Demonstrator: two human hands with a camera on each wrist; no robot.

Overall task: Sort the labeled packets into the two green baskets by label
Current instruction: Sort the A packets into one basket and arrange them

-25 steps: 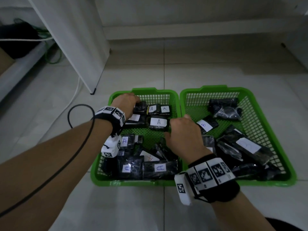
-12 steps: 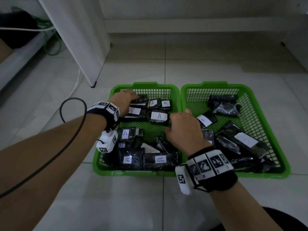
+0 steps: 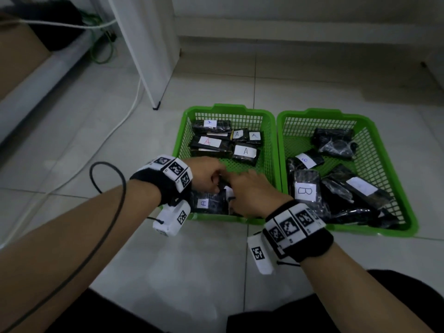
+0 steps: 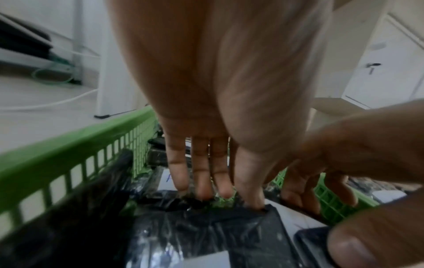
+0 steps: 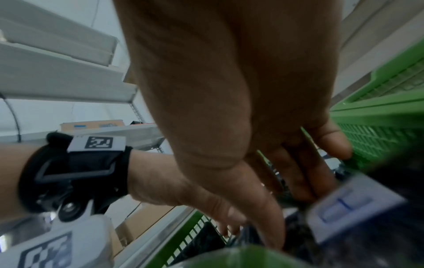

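Observation:
Two green baskets stand side by side on the floor tiles. The left basket [image 3: 228,108] holds black packets labelled A [image 3: 245,151]. The right basket [image 3: 324,112] holds black packets, some labelled B [image 3: 305,191]. Both hands reach into the near end of the left basket. My left hand [image 3: 206,174] has straight fingers [image 4: 199,188] whose tips touch the packets there. My right hand [image 3: 249,193] is close beside it, with thumb and fingers round a labelled packet [image 5: 344,206]. In the head view the hands hide most of the packets under them, though one A packet [image 3: 206,203] shows.
A white panel [image 3: 144,56] stands on the floor behind and left of the baskets. A white cable [image 3: 120,121] runs past it. A black cable [image 3: 108,212] loops from my left wrist. Bare tiles lie in front of the baskets.
My left hand has pulled back from the far packets to the near end of the left basket. My right hand has moved left and nearer, and the two hands now meet.

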